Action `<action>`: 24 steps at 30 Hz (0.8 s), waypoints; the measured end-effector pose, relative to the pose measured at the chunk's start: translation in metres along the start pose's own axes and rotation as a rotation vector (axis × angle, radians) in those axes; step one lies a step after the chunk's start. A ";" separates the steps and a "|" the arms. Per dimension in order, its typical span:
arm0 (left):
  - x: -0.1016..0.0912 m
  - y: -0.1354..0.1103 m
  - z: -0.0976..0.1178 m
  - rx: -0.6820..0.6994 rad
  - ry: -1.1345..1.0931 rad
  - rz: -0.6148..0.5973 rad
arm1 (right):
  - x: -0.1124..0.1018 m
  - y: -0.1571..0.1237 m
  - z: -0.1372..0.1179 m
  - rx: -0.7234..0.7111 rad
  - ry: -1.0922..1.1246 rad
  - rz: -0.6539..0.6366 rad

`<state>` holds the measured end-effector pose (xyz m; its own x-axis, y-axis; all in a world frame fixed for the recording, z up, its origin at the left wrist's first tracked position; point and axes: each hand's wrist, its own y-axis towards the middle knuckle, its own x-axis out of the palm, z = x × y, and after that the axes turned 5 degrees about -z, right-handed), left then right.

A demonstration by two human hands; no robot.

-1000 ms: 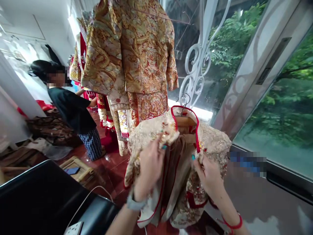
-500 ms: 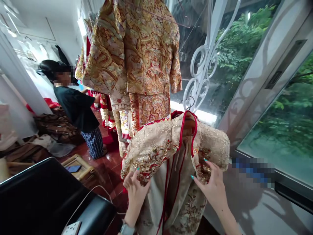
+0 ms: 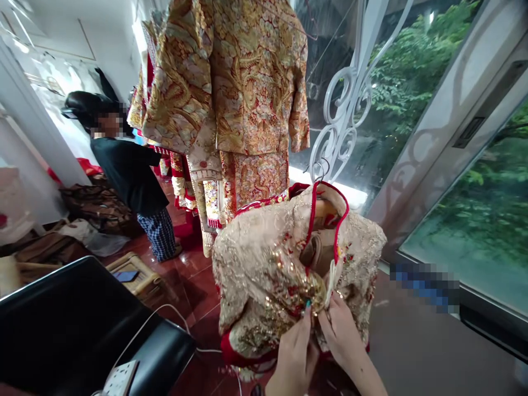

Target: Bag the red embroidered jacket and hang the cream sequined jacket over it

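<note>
A cream jacket with gold sequin embroidery and red piping hangs from a metal hanger hook in front of me. Both my hands are at its front opening, close together below the collar. My left hand pinches the left front edge, thumb and fingers pressed on the fabric. Beside it, my right hand is closed on the other front edge, where a pale strip of cloth stands up. My hands partly hide the fingertips and the jacket's lower front.
Gold-and-red embroidered garments hang behind the jacket. To the left stands a person in a dark shirt. A black chair holds a power strip; a cable trails nearby. A bamboo stool bears a phone. Windows line the right.
My hands have come together from the two sides of the jacket to its middle. The front panels, spread apart before, are now drawn together.
</note>
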<state>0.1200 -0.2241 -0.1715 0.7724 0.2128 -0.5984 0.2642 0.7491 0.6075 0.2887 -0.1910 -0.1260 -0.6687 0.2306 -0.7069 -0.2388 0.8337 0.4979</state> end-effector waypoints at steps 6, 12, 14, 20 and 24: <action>0.059 0.004 -0.036 -0.261 -0.061 -0.223 | 0.018 0.012 0.006 0.139 -0.038 -0.046; 0.027 0.035 -0.047 -0.363 -0.036 -0.209 | 0.021 0.028 0.007 0.135 -0.141 -0.103; 0.009 0.033 -0.052 -0.315 -0.067 -0.268 | -0.004 0.036 0.014 0.104 -0.113 -0.219; -0.051 -0.031 -0.111 -0.563 -0.058 0.581 | -0.125 0.100 0.062 0.018 -0.240 0.290; -0.072 -0.044 -0.163 -1.100 -0.341 0.618 | -0.153 0.157 0.077 -0.124 -0.404 0.066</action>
<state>-0.0411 -0.1699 -0.2402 0.7450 0.6569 -0.1162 -0.6669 0.7374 -0.1071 0.4080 -0.0565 0.0212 -0.3614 0.4799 -0.7994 -0.3043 0.7497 0.5877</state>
